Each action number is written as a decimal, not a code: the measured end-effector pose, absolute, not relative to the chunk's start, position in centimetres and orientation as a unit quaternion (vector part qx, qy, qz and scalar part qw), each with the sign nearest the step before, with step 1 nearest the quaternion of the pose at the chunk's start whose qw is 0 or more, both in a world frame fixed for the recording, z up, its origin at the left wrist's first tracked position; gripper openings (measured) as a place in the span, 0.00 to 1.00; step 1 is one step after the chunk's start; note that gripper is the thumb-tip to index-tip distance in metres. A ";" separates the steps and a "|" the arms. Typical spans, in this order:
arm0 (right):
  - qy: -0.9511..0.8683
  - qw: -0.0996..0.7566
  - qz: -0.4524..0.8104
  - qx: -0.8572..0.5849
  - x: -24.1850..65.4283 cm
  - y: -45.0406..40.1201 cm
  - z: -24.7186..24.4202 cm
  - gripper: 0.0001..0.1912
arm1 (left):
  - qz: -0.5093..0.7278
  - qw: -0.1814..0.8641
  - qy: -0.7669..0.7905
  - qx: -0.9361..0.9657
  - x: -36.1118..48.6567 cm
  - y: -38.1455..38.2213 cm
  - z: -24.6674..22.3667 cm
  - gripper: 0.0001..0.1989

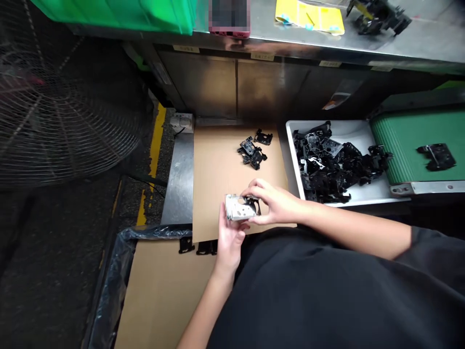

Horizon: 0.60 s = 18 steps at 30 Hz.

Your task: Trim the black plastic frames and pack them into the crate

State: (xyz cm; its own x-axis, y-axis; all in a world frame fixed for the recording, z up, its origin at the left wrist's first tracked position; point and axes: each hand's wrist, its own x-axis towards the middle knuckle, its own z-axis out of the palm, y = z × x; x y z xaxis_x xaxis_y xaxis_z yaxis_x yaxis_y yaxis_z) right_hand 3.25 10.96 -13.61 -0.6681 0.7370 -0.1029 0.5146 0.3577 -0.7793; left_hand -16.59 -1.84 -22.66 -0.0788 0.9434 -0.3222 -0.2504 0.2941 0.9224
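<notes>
Between my two hands is a flat black plastic part (241, 209) whose top face shines pale in the light. My right hand (268, 202) grips its right end, thumb below and fingers over the top edge. Under and along its left side lies my left hand (229, 237), with fingers closed against it. Both hands are above a brown cardboard sheet (210, 169). Several similar black parts (252, 151) lie on the far half of that sheet. To the right, a white tray (358, 198) holds a heap of black parts (330, 165).
A green conveyor belt (407, 131) at right carries one black part (438, 156). A large fan (65, 111) stands at left. Near my body is a plastic-lined box (109, 281) with cardboard and black parts. A metal bench (269, 41) runs across the back, bearing a green bin (127, 17).
</notes>
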 end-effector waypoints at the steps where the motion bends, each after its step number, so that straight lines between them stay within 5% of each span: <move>1: -0.819 0.131 0.420 -0.368 3.8 10.1 -12.4 0.35 | 0.531 0.617 0.488 0.314 -15.3 -0.8 -21.1 0.46; 4: -0.827 0.147 0.407 -0.359 6.2 8.7 -9.4 0.37 | 0.564 0.634 0.431 0.307 -12.5 0.8 -17.2 0.49; 13: -0.855 0.308 0.214 -0.357 14.8 6.2 -5.0 0.11 | 0.586 0.602 0.411 0.354 -6.1 0.0 -12.3 0.50; 18: -0.868 0.335 0.179 -0.318 18.0 5.3 -4.3 0.08 | 0.581 0.571 0.421 0.399 -2.4 -0.1 -10.8 0.49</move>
